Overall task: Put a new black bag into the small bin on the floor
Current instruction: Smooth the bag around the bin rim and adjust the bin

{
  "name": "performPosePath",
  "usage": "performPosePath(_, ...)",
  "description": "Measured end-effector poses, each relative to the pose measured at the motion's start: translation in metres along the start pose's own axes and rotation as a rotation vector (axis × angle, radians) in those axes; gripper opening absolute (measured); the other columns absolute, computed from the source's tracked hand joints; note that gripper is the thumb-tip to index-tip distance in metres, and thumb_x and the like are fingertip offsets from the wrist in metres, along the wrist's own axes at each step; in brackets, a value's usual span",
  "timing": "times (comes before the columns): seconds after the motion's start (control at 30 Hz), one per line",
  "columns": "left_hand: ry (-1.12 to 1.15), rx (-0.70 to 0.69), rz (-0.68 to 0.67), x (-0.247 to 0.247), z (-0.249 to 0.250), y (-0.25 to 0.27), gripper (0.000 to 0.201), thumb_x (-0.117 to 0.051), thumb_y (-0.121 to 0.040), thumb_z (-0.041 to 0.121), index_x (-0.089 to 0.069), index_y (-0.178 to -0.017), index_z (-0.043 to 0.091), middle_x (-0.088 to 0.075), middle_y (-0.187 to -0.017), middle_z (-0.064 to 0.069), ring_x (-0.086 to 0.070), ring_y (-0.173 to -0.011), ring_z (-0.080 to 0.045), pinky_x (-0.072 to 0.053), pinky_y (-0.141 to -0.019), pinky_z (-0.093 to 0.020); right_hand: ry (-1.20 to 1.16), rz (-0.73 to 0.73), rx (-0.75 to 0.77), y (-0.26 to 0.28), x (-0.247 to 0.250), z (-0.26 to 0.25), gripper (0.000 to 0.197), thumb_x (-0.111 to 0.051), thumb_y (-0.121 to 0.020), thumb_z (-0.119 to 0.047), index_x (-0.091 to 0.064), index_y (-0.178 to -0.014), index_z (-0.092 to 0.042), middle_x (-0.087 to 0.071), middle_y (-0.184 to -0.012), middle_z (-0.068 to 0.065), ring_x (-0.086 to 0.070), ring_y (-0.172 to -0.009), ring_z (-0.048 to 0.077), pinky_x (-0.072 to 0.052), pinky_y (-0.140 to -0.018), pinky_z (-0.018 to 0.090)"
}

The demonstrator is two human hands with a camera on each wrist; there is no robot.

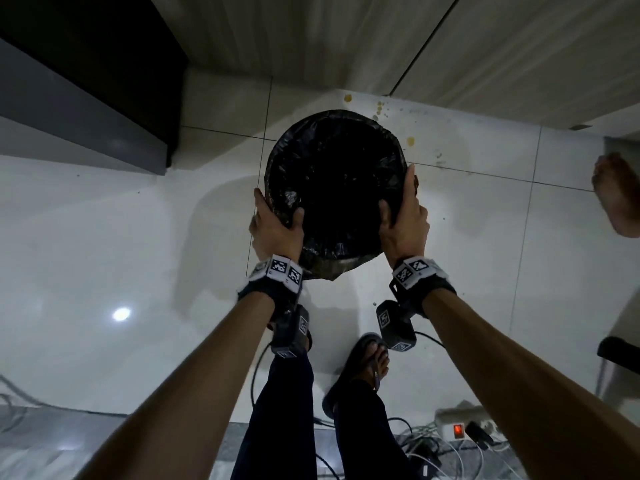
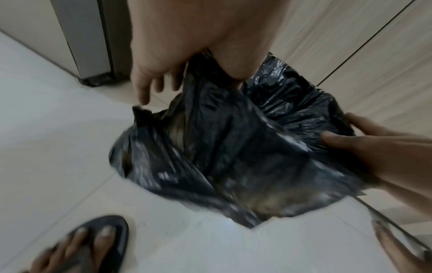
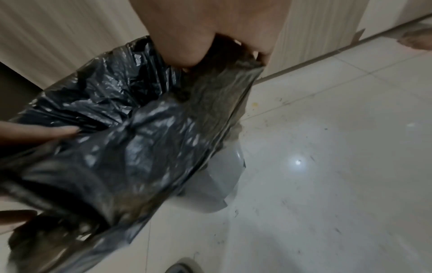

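A black bag (image 1: 332, 174) lines the small round bin, its edge folded out over the rim. Only a strip of the bin's grey wall (image 3: 215, 184) shows below the plastic. My left hand (image 1: 277, 223) grips the near-left rim, thumb inside and fingers outside on the bag. On the near-right rim my right hand (image 1: 403, 216) holds the same way. In the left wrist view the bag (image 2: 233, 147) hangs crumpled under my left hand (image 2: 177, 46), with the right hand (image 2: 364, 144) pinching its far side. In the right wrist view my right hand (image 3: 210, 33) clamps the bag (image 3: 140, 138).
The bin is over white floor tiles (image 1: 104, 237) with yellow stains (image 1: 410, 141) beyond it. A dark cabinet (image 1: 86, 81) stands at the left and pale wood panels (image 1: 346, 39) at the back. My sandalled foot (image 1: 367, 362), a power strip (image 1: 460, 424) with cables, and another person's bare foot (image 1: 616, 195) are nearby.
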State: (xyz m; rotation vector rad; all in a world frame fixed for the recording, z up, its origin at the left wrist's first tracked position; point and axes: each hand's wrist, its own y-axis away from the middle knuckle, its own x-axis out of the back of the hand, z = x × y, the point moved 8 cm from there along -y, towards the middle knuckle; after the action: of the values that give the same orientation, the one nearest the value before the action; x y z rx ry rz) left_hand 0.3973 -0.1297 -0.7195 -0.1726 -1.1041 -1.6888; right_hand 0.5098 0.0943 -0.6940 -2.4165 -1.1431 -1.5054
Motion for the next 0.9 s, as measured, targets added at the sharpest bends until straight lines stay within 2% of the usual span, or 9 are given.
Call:
performPosePath(0.1,0.071,0.133,-0.018,-0.014,-0.017,0.025,0.081,-0.060,-0.088,0.039,-0.012,-0.151,0.023,-0.042,-0.147,-0.015,-0.039,-0.133,-0.040,-0.038,-0.107,-0.051,-0.015,0.012,-0.117,0.018,-0.002,0.015,0.072,-0.045,-0.098,-0.037,0.003,-0.151,-0.041,-0.056,-0.136,0.002,-0.044,-0.124,0.034,-0.032,-0.102,0.058)
performPosePath(0.2,0.345,0.228,-0.056,-0.026,-0.022,0.031,0.073,-0.060,-0.091,0.023,-0.018,-0.150,0.016,-0.041,-0.148,-0.013,-0.041,-0.134,-0.034,-0.035,-0.107,-0.038,-0.213,-0.022,-0.209,0.023,-0.003,0.020,0.071,-0.045,-0.099,-0.028,0.000,-0.153,-0.037,-0.059,-0.135,0.012,-0.055,-0.119,0.039,-0.044,-0.099,0.048)
performPosePath(0.27,0.492,0.279,-0.067,-0.027,-0.023,0.025,0.074,-0.061,-0.089,0.012,-0.020,-0.150,0.019,-0.041,-0.148,-0.013,-0.042,-0.133,-0.034,-0.037,-0.110,-0.041,-0.292,-0.058,-0.257,0.019,-0.003,0.019,0.070,-0.046,-0.100,-0.022,-0.003,-0.154,-0.032,-0.056,-0.137,0.017,-0.054,-0.122,0.039,-0.043,-0.101,0.042)
performPosePath(0.37,0.615,0.317,-0.072,-0.017,-0.015,0.009,0.081,-0.067,-0.080,0.001,-0.027,-0.148,0.021,-0.046,-0.144,-0.010,-0.047,-0.129,-0.032,-0.039,-0.110,-0.046,-0.400,-0.109,-0.312,0.002,-0.004,0.019,0.074,-0.053,-0.097,-0.024,-0.006,-0.154,-0.032,-0.048,-0.146,0.011,-0.048,-0.131,0.031,-0.038,-0.107,0.037)
performPosePath(0.53,0.551,0.223,-0.117,0.007,0.017,-0.024,0.073,-0.076,-0.075,0.018,-0.042,-0.140,0.022,-0.056,-0.136,-0.005,-0.055,-0.120,-0.026,-0.044,-0.105,-0.040,-0.456,-0.141,-0.218,-0.041,0.000,0.001,0.078,-0.061,-0.092,-0.036,-0.012,-0.153,-0.036,-0.045,-0.149,0.004,-0.047,-0.133,0.026,-0.040,-0.109,0.037)
performPosePath(0.67,0.364,0.067,-0.121,0.022,0.049,-0.051,0.067,-0.069,-0.084,0.034,-0.040,-0.142,0.021,-0.050,-0.142,-0.003,-0.049,-0.128,-0.021,-0.038,-0.103,-0.024,-0.437,-0.106,-0.112,-0.063,0.006,-0.022,0.067,-0.056,-0.094,-0.044,-0.021,-0.151,-0.039,-0.047,-0.148,0.000,-0.048,-0.131,0.023,-0.037,-0.098,0.020)
performPosePath(0.77,0.248,0.027,-0.178,0.018,0.070,-0.068,0.057,-0.056,-0.090,0.048,-0.049,-0.136,0.017,-0.054,-0.138,-0.006,-0.052,-0.125,-0.024,-0.039,-0.100,-0.026,-0.340,-0.087,-0.065,-0.072,0.006,-0.034,0.050,-0.042,-0.097,-0.054,-0.031,-0.145,-0.047,-0.054,-0.142,-0.001,-0.051,-0.128,0.026,-0.038,-0.101,0.029)
performPosePath(0.83,0.225,0.014,-0.171,0.017,0.078,-0.078,0.056,-0.049,-0.091,0.054,-0.055,-0.129,0.013,-0.057,-0.134,-0.009,-0.053,-0.123,-0.027,-0.040,-0.099,-0.029,-0.324,-0.050,-0.045,-0.082,0.005,-0.038,0.044,-0.037,-0.100,-0.052,-0.045,-0.140,-0.038,-0.059,-0.137,-0.001,-0.052,-0.127,0.024,-0.038,-0.100,0.028)
performPosePath(0.9,0.245,0.004,-0.137,0.018,0.082,-0.089,0.054,-0.047,-0.093,0.053,-0.060,-0.124,0.011,-0.060,-0.129,-0.010,-0.055,-0.119,-0.025,-0.041,-0.097,-0.027,-0.360,-0.010,-0.049,-0.095,0.002,-0.038,0.042,-0.039,-0.101,-0.045,-0.060,-0.129,-0.021,-0.067,-0.123,0.003,-0.057,-0.117,0.022,-0.042,-0.093,0.025)
